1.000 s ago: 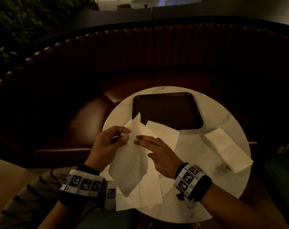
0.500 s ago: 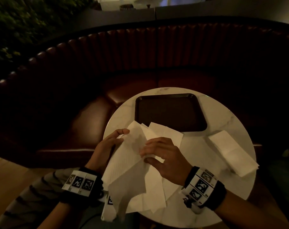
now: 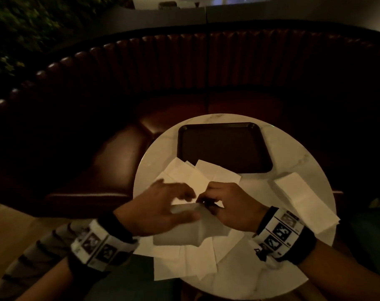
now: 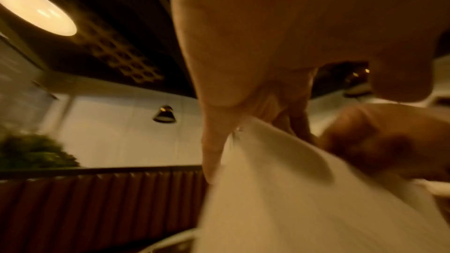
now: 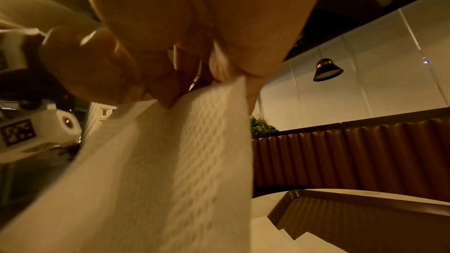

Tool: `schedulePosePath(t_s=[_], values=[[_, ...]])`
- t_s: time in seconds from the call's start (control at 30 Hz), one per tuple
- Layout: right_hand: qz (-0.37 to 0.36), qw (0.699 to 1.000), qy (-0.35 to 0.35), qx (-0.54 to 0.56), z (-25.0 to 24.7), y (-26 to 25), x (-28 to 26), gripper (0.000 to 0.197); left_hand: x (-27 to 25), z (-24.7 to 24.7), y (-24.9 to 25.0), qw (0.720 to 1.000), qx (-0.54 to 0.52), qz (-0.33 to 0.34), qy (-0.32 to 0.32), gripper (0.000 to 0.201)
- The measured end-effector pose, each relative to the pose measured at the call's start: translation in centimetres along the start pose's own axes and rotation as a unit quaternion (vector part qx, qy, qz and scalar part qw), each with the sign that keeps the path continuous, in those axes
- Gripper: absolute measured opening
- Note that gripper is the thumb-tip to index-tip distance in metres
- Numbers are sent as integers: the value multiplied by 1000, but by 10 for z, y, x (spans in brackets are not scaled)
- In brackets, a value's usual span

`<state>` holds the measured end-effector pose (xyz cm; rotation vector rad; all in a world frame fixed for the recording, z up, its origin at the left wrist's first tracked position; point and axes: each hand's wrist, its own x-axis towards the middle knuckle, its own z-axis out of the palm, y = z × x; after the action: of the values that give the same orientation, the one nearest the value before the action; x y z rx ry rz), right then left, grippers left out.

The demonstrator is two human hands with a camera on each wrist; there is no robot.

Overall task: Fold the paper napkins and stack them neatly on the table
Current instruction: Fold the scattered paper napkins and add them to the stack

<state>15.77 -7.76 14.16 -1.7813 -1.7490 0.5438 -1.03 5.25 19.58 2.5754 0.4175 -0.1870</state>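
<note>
I hold one white paper napkin above the near part of the round table, its body hanging below my hands. My left hand and my right hand meet at its top edge, both with fingers curled and pinching it. The left wrist view shows the napkin running down from my fingers. In the right wrist view the embossed napkin hangs from my pinching fingers. Several loose unfolded napkins lie spread under my hands. A folded napkin stack lies at the right.
The white marble table is small and round; a dark empty tray sits at its far side, close to the loose napkins. A brown tufted bench curves round the far side of the table.
The napkin, held open and hanging between my hands before, is now doubled with my hands brought together at its top edge. Both hands have come lower and closer to me.
</note>
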Motion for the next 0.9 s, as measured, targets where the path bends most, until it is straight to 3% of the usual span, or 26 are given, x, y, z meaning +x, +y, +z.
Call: schedulePosePath(t_s=[0.07,0.13,0.23,0.37,0.53,0.7,0.9], values=[[16,1000,-13,-8,0,-1,0,23,14,18,2,1000,20,-11,2,43],[27,1000,-7,-6,-1,0,-3,23,24,26,-4,999,15,-16,24,30],[57,998,5,19,-6,0,-8,23,31,27,-10,999,0,10,39,20],[74,997,-13,29,-2,0,-6,26,36,25,-12,999,-17,31,9,19],[125,991,3,53,-12,19,-23,20,36,15,-25,999,-50,-17,4,14],[194,969,55,145,-19,49,-56,12,52,11,-36,994,-101,-35,-18,7],[290,925,120,216,-15,92,-105,15,118,31,-22,988,-150,-33,15,10]])
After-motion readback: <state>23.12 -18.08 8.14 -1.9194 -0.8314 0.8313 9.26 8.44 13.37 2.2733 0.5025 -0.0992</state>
